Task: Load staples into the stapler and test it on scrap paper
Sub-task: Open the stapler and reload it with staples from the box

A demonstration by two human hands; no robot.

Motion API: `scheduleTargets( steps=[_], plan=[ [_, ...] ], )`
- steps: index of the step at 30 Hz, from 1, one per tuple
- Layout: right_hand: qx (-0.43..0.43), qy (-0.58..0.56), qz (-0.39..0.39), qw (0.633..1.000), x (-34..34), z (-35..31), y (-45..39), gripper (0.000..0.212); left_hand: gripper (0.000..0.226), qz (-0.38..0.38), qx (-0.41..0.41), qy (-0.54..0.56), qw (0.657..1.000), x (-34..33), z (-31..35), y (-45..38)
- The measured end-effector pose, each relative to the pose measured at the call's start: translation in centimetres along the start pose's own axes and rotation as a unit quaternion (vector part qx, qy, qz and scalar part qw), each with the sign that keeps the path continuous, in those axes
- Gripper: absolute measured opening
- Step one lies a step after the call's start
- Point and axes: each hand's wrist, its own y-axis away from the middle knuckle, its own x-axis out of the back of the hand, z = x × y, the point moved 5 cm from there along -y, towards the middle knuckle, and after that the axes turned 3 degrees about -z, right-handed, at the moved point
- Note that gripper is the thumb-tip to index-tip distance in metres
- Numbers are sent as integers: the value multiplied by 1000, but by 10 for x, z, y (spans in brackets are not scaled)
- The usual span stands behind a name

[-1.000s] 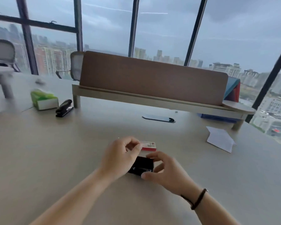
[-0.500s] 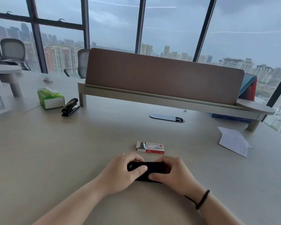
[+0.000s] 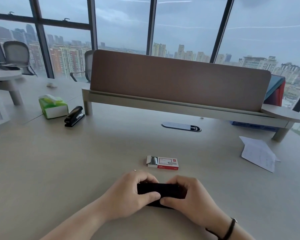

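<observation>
Staple box (image 3: 162, 162) behind stapler (image 3: 160, 189)

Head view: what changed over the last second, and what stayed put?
A second ago the left hand was raised, pinching near the staple box, with only the right hand at the stapler. Since then the left hand came down, and both now grip the stapler on the desk. The staple box, folded paper, second stapler and tissue pack stayed put.

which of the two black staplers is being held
The stapler near the front of the table, gripped by both the left hand and right hand. The other stapler sits untouched far off beside the green tissue pack.
</observation>
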Motion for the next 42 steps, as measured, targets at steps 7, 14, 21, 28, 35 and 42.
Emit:
scheduleTargets(
  steps=[7,14,21,28,35,42],
  plan=[
    [24,-14,21,999,20,-20,-54,21,21,65,-24,-21,997,35,0,-44],
    [2,38,36,999,33,-19,-170,19,17,206,38,-62,976,101,-46,-111],
    [-20,31,31,999,29,0,-252,18,22,198,96,-94,971,113,-101,-164],
    [-39,36,14,998,33,18,-289,17,36,154,107,-158,970,107,-132,-193],
    [-49,50,18,997,30,22,-293,41,33,171,109,-162,966,107,-144,-202],
    [82,334,107,933,10,-39,-275,52,24,351,131,-95,922,156,-153,-172]
  ],
)
